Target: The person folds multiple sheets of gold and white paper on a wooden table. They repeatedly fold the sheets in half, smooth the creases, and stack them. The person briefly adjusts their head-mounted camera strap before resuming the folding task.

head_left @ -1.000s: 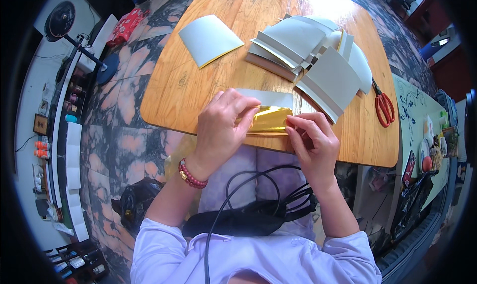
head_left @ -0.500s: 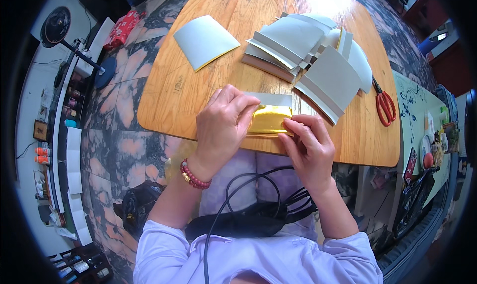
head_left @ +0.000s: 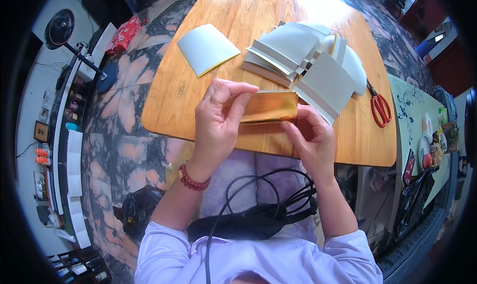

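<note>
Between my two hands a folded sheet of gold foil paper [head_left: 271,108] is held up above the table's near edge, its shiny gold side toward me. My left hand [head_left: 218,110] pinches its left end between thumb and fingers. At the other end, my right hand [head_left: 312,135] grips the lower right corner, thumb in front and fingers behind. A pile of pale, partly folded paper sheets [head_left: 288,45] lies just beyond my hands to the right. One flat pale sheet [head_left: 208,49] with a yellow edge lies apart at the left.
Red-handled scissors [head_left: 381,110] rest near the right edge of the wooden table [head_left: 169,97]. A black cable [head_left: 228,194] and dark bag [head_left: 243,222] lie across my lap. Farther right stands a pale green table [head_left: 405,102] with assorted items. A fan [head_left: 59,29] stands at left.
The gold paper has been lifted off the table and tilted up, and its pale strip has folded mostly out of sight. Both hands have kept hold of its ends.
</note>
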Demonstrator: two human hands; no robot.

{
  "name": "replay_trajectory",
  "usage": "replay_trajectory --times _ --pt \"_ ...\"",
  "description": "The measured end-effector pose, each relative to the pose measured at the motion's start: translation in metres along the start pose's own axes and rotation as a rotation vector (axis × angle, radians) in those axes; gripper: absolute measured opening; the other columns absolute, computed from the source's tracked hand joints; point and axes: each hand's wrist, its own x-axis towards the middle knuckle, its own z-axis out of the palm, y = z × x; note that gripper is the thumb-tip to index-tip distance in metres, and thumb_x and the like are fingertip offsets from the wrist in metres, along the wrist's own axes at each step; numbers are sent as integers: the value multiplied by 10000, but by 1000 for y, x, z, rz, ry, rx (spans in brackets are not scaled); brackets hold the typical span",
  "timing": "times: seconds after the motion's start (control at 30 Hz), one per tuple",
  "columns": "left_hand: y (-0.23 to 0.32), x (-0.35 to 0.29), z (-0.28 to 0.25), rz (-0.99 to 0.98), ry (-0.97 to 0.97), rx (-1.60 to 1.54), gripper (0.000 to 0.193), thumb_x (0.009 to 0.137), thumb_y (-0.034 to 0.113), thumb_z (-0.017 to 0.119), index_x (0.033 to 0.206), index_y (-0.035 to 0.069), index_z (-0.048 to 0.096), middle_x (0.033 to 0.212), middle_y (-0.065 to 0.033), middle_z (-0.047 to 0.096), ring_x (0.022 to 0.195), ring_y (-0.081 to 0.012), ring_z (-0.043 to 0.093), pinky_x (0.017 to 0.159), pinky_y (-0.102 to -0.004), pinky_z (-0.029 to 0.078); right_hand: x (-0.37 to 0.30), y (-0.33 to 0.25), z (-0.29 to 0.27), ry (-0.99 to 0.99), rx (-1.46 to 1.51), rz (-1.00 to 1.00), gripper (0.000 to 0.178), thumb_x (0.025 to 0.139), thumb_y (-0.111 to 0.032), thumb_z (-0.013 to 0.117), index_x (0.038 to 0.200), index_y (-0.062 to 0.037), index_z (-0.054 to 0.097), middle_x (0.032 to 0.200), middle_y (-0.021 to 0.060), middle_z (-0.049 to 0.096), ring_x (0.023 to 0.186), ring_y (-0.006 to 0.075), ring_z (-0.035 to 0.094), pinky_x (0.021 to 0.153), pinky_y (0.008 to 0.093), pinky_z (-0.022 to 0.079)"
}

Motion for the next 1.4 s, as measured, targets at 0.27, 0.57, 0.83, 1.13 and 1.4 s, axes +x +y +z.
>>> replay_trajectory --times 0.27,0.57,0.83,1.13,1.4 --pt "27 25 -9 111 45 1 135 1109 21 663 1225 40 730 1180 -12 717 1083 -77 668 975 -242 525 30 -42 21 83 94 -125 86 1088 -59 701 1102 4 643 942 26 702 926 85 669 855 274 539" --pt "39 35 -3 177 148 -25 153 1046 14 731 1188 54 775 1104 -81 737 1023 -185 766 889 -315 610 33 -40 30 81 254 -77 50 1150 -71 610 1134 -26 624 930 -30 610 868 38 553 803 233 483" --pt "35 30 -3 225 76 127 165 1064 6 703 1220 38 747 1185 -75 735 1109 -176 738 983 -305 580 25 -31 31 49 251 -63 69 1173 -79 550 1169 -32 599 991 -1 581 911 66 512 827 241 467" --pt "39 32 -1 224 79 178 184 1043 -15 713 1215 42 746 1138 -71 758 1054 -182 758 958 -315 586 27 -26 39 84 268 -49 99 1169 -91 545 1195 -23 612 1001 32 582 935 112 516 873 267 468" --pt "49 40 -17 546 87 326 194 943 -38 801 1090 86 781 1027 -70 755 961 -243 756 825 -356 605 50 -48 14 126 -13 -300 278 1016 50 689 1238 -61 813 1178 61 678 929 153 622 783 291 525"
